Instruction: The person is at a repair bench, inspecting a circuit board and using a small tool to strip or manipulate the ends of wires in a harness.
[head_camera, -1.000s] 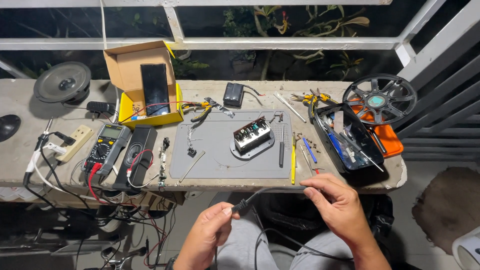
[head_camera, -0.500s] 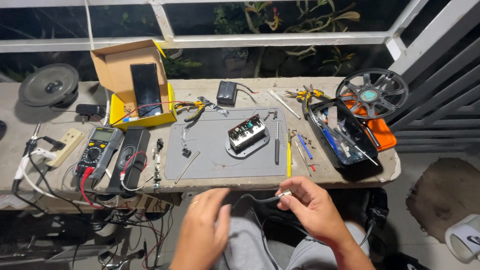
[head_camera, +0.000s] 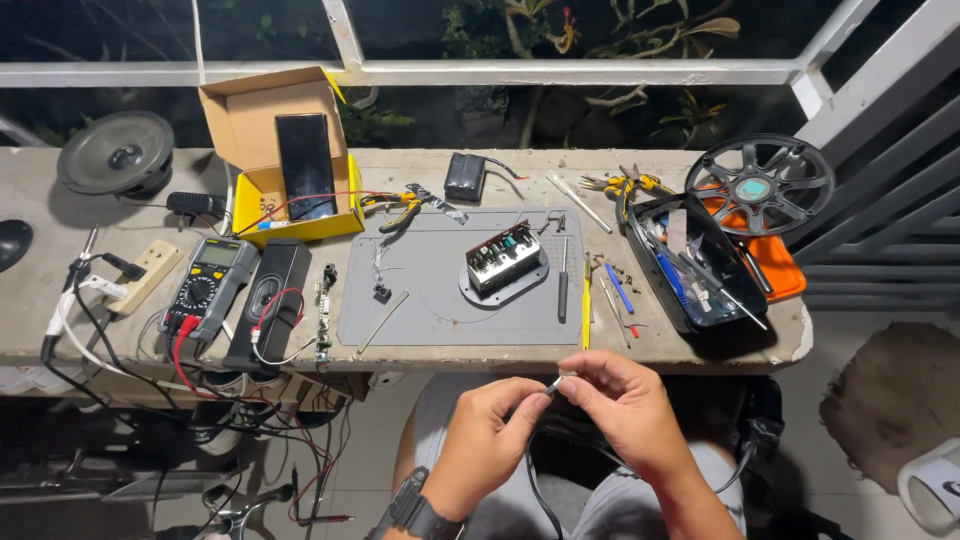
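My left hand (head_camera: 487, 435) and my right hand (head_camera: 617, 403) meet just below the front edge of the concrete bench (head_camera: 420, 352). Between their fingertips they pinch the end of a thin black cable (head_camera: 533, 480), whose small silver tip shows where the fingers meet. The cable hangs down between my knees. A black watch sits on my left wrist. On the grey work mat (head_camera: 455, 285) above stands a small circuit module on a round plate (head_camera: 503, 264).
A yellow multimeter (head_camera: 208, 285) with red and black leads, a black speaker box (head_camera: 268, 302) and a power strip (head_camera: 140, 275) lie left. An open cardboard box (head_camera: 280, 150), round speaker (head_camera: 118, 152), pliers, black tool tray (head_camera: 695, 262) and wheel-shaped reel (head_camera: 760, 185) fill the back and right.
My hands have drawn together in front of the bench edge. Both now pinch the cable's tip, which earlier stretched between them. The view has shifted slightly.
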